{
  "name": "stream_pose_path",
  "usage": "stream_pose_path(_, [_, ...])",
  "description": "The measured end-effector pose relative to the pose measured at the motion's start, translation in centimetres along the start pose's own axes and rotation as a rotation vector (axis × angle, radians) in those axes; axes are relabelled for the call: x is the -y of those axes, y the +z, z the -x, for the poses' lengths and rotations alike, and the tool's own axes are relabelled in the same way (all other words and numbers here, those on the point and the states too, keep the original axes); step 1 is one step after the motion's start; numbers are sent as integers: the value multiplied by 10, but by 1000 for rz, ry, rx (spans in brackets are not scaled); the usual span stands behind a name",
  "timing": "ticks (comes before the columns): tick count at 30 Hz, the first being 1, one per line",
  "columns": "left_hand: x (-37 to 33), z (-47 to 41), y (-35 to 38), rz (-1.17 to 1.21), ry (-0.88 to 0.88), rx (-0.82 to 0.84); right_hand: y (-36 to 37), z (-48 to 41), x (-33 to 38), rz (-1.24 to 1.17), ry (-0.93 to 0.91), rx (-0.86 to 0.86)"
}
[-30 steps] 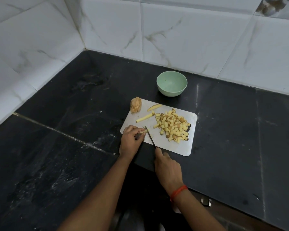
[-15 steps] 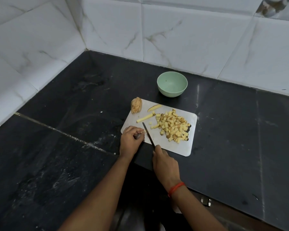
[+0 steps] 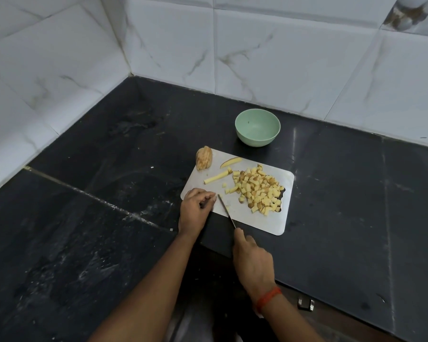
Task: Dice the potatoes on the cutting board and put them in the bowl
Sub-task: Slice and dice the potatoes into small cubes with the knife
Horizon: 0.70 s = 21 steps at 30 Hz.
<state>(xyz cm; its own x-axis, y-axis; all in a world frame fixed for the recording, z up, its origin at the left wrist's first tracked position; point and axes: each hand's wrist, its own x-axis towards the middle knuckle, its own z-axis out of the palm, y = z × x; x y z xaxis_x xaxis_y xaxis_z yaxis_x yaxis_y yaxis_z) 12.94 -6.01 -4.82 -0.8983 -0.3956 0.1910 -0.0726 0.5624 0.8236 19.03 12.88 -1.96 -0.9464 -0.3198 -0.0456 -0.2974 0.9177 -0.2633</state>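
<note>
A white cutting board (image 3: 255, 218) lies on the black counter. A heap of diced potato (image 3: 260, 191) covers its right half. Two potato sticks (image 3: 216, 177) and an uncut potato chunk (image 3: 204, 157) lie at its far left. My right hand (image 3: 253, 262) grips a knife (image 3: 226, 213) whose blade rests on the board's near left part. My left hand (image 3: 195, 208) sits at the board's near left corner, fingers curled beside the blade tip; what they hold is hidden. The empty green bowl (image 3: 257, 127) stands just beyond the board.
White marble-patterned tiles (image 3: 282, 58) wall the counter at the back and left. The black counter (image 3: 344, 206) stretches to the right of the board. A small metal latch (image 3: 305, 304) sits at the counter's near edge.
The knife has shifted slightly along the board's near left part, and a few small cut pieces now lie beside the blade. My left hand stays at the corner.
</note>
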Motion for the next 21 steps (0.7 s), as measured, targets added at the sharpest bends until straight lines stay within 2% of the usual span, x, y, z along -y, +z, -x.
stream_pose_path(4, [-1, 1, -1, 33, -29, -10, 1, -9, -6, -101, 32, -87])
stream_pose_path(10, [-1, 2, -2, 35, -24, -33, 2, -28, 2, -207, -68, -198])
stream_pose_path(12, [1, 2, -1, 29, -25, -38, 4, -28, -2, -339, -41, -250])
stream_pose_path(14, [0, 0, 2, 22, -29, -25, 2, -25, -7, -584, 11, -331])
stream_pose_path(17, [-19, -10, 11, -140, -17, 47, -2, -26, -11, -855, 130, -405])
stream_pose_path(21, [-46, -26, 32, -146, -54, 131, 1, -30, -11, -863, 156, -368])
